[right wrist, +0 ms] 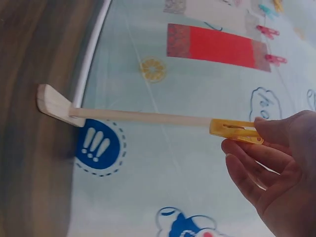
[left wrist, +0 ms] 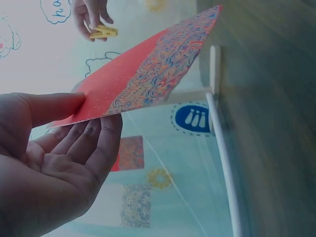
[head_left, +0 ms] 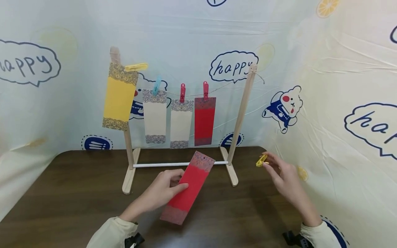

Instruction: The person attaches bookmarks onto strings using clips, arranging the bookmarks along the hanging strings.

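Note:
My left hand [head_left: 164, 191] pinches a red card [head_left: 193, 182] with patterned ends, thumb on the front and fingers behind. The card is tilted above the table, its upper end leaning right. Off to the right, my right hand [head_left: 283, 175] holds a yellow clothespin [right wrist: 234, 131] between thumb and fingers. Behind them, a string between two wooden posts carries a yellow card [head_left: 119, 98] by a yellow clothespin [head_left: 135, 67], a white card [head_left: 155, 117] by a blue clothespin [head_left: 156, 86], another white card [head_left: 181, 124] and a red card [head_left: 204, 120], each by a red clothespin.
The wooden stand has a left foot [head_left: 130, 175], a right foot [head_left: 231, 172] and a white crossbar [head_left: 161, 165] low between them. It stands on a dark brown table [head_left: 77, 193]. A printed cloth [head_left: 325, 86] hangs behind and to the right.

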The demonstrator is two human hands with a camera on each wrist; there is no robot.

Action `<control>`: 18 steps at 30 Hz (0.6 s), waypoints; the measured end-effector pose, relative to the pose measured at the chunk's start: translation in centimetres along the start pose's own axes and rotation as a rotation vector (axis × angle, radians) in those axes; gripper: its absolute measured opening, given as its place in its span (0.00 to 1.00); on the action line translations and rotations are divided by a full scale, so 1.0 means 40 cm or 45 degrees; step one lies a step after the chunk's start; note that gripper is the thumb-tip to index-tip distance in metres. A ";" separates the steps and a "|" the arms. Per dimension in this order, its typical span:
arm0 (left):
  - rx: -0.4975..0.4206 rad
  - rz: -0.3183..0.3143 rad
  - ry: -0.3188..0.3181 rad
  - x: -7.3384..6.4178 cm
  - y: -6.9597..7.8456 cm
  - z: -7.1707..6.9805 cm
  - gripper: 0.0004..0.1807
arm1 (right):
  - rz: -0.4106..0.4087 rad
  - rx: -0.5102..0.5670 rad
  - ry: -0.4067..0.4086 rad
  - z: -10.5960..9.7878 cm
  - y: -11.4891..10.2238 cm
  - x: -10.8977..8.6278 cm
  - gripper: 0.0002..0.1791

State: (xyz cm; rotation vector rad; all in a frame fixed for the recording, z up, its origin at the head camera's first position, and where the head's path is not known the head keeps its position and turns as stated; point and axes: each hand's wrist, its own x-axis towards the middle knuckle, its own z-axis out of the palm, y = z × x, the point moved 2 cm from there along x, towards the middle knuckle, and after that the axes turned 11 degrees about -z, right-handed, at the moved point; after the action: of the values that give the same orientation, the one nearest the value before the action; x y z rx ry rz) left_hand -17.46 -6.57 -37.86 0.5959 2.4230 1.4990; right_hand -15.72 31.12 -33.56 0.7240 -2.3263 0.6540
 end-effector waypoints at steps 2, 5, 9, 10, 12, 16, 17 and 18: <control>-0.043 -0.008 -0.004 0.007 0.006 -0.001 0.10 | -0.021 -0.019 0.000 -0.012 -0.011 0.014 0.19; -0.084 -0.014 0.022 0.018 0.017 -0.004 0.12 | -0.061 -0.067 0.009 -0.028 -0.027 0.034 0.19; -0.083 -0.031 0.065 0.035 0.032 -0.007 0.14 | -0.119 -0.102 0.026 -0.045 -0.044 0.056 0.19; -0.084 -0.034 0.070 0.039 0.035 -0.006 0.14 | -0.136 -0.108 0.031 -0.050 -0.049 0.060 0.19; -0.094 -0.030 0.073 0.049 0.041 -0.005 0.13 | -0.175 -0.118 0.041 -0.059 -0.059 0.069 0.20; -0.121 -0.014 0.093 0.069 0.054 -0.003 0.16 | -0.243 -0.147 0.056 -0.078 -0.080 0.086 0.21; -0.124 -0.011 0.101 0.074 0.059 -0.003 0.16 | -0.250 -0.155 0.056 -0.083 -0.084 0.090 0.21; -0.123 -0.007 0.107 0.080 0.064 -0.002 0.16 | -0.258 -0.162 0.055 -0.087 -0.088 0.094 0.21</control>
State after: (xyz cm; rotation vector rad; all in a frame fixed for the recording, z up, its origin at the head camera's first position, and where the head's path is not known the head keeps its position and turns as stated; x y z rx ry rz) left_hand -19.77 -4.20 -35.49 0.5161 2.3941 1.6604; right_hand -14.60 29.41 -27.70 0.8631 -2.1965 0.4231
